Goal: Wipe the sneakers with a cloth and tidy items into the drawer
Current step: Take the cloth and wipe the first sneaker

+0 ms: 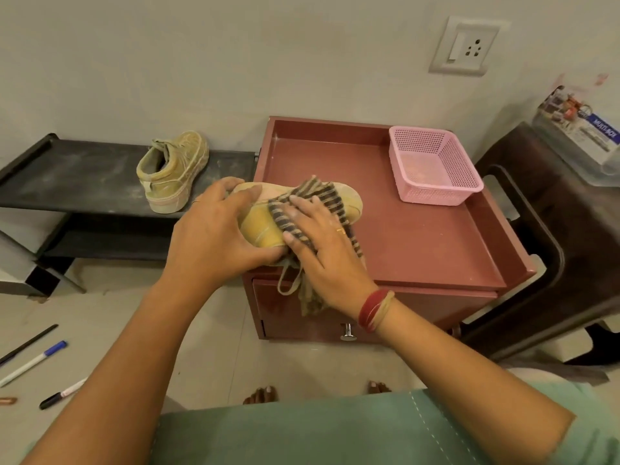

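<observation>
Loosely scattered on the floor at far left lie some pens (33,362), probably the items meant for tidying later. Next comes a low black shoe rack (77,176). A tan sneaker (172,171) stands upright near the right end of its top shelf, heel toward the camera, apparently parked there out of the way.

A person's left hand (214,236) grips a yellow sneaker (260,229), with the fingers curled over the heel end and the thumb underneath. It holds the shoe on its side, sole facing away, above the front left corner of a red-brown cabinet top (419,243). This probably steadies the shoe and turns its side up for wiping.

The right hand (322,250) lies flat, fingers spread and fairly straight, and presses a striped cloth (313,193) against the shoe's side. The cloth's loose end and a shoelace hang over the front edge.

Below that edge is the drawer (429,307), which looks closed, with a metal knob (348,331). A pink basket (439,194) sits at the back right corner of the cabinet top.
</observation>
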A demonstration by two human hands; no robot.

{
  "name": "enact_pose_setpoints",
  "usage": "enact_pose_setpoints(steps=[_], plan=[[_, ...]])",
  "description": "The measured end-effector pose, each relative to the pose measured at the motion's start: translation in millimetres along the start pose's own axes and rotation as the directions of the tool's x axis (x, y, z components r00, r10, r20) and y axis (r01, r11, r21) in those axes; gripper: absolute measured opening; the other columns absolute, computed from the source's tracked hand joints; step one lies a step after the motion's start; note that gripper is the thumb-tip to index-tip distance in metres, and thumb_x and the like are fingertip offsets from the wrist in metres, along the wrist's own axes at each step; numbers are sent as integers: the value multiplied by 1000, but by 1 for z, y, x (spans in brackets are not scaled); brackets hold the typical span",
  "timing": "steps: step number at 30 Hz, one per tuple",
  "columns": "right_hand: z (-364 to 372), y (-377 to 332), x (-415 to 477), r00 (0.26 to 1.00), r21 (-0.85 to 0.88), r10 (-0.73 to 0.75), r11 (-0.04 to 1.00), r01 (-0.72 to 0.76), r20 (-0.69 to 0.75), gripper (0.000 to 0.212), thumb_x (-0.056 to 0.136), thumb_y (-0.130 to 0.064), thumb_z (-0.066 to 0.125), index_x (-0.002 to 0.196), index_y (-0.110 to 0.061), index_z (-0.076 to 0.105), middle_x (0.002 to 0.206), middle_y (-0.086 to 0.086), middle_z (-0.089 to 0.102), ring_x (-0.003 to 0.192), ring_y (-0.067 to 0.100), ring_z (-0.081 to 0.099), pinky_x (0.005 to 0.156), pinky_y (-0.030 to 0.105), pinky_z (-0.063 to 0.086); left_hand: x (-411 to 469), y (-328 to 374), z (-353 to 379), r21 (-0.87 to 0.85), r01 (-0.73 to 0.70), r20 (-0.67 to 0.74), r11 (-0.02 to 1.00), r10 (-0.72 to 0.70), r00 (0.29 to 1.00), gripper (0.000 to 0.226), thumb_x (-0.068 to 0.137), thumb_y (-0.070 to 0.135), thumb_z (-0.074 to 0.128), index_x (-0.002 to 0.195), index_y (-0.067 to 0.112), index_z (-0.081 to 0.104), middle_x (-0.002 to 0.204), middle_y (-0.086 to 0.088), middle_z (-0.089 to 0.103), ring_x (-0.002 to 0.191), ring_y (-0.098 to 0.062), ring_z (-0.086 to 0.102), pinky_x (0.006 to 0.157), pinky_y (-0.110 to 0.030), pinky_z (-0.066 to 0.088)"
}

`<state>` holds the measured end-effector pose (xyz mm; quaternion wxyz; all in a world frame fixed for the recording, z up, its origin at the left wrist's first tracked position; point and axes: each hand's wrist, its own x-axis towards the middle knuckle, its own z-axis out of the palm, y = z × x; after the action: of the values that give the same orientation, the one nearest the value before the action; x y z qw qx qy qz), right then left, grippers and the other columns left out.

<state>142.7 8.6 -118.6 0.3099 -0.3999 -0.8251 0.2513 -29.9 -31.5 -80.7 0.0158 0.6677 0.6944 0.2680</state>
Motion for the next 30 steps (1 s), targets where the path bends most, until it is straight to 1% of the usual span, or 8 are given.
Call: enact_pose_setpoints(steps=[2, 6, 10, 14, 18, 23, 28, 30], plan=[[2, 13, 2, 998, 38, 60, 998, -59, -22, 48, 95, -44, 34, 141, -31, 38, 154, -9, 26, 145, 14, 10, 118, 44, 7, 1, -2, -1, -25, 28, 18, 999, -28, 999, 99, 50, 74, 60, 133, 20, 56, 138, -4, 49, 123, -23, 50, 92, -44, 48], [-4, 41, 14, 903, 196, 401, 908, -370, -157, 52, 98, -45, 33, 145, -25, 31, 157, -1, 17, 146, 18, 11, 118, 49, 13, 1, 0, -5, -78, 74, 27, 994, -72, 997, 98, 49, 69, 67, 134, 23, 54, 140, 0, 48, 127, -18, 45, 99, -42, 43], [7, 36, 2, 988, 163, 140, 978, -127, -68, 42, 97, -43, 35, 136, -47, 22, 154, -15, 14, 146, 15, 2, 116, 36, 7, 4, 0, -8, -118, 100, 34, 988, -97, 995, 98, 49, 66, 73, 133, 21, 55, 139, 0, 49, 127, -17, 45, 100, -38, 41], [-5, 54, 15, 903, 253, 399, 901, -353, -161, 45, 101, -34, 37, 144, -31, 26, 157, -1, 14, 146, 16, 9, 119, 45, 12, 4, -1, -7, -115, 102, 37, 988, -99, 994, 90, 56, 53, 85, 135, 21, 54, 140, 1, 48, 128, -16, 43, 100, -36, 38], [8, 49, 6, 979, 190, 180, 969, -160, -91, 39, 100, -36, 37, 134, -49, 24, 156, -11, 13, 146, 15, 4, 117, 37, 7, 6, -6, -8, -143, 118, 54, 983, -112, 992, 94, 53, 58, 84, 135, 22, 54, 140, 1, 48, 127, -16, 44, 100, -35, 39], [-14, 65, 23, 844, 500, 518, 772, -391, -139, 34, 100, -28, 39, 132, -19, 48, 133, 7, 53, 124, 23, 49, 107, 47, 37, 5, -8, -9, -144, 116, 99, 983, -103, 990, 92, 58, 51, 85, 139, 25, 49, 143, 4, 42, 129, -13, 40, 99, -33, 37], [-2, 51, 11, 953, 271, 276, 933, -235, -124, 40, 100, -30, 39, 139, -34, 30, 153, -2, 29, 142, 14, 21, 118, 37, 18, 6, -13, -10, -134, 113, 143, 985, -94, 985, 95, 58, 51, 83, 141, 25, 45, 146, 3, 38, 131, -14, 38, 102, -34, 36], [-12, 62, 14, 918, 290, 369, 903, -318, -143, 44, 100, -31, 38, 143, -25, 33, 152, 1, 31, 141, 16, 27, 117, 41, 23, 6, -12, -9, -139, 106, 149, 985, -85, 985, 96, 58, 50, 83, 142, 25, 44, 146, 2, 37, 131, -15, 38, 104, -35, 36]])
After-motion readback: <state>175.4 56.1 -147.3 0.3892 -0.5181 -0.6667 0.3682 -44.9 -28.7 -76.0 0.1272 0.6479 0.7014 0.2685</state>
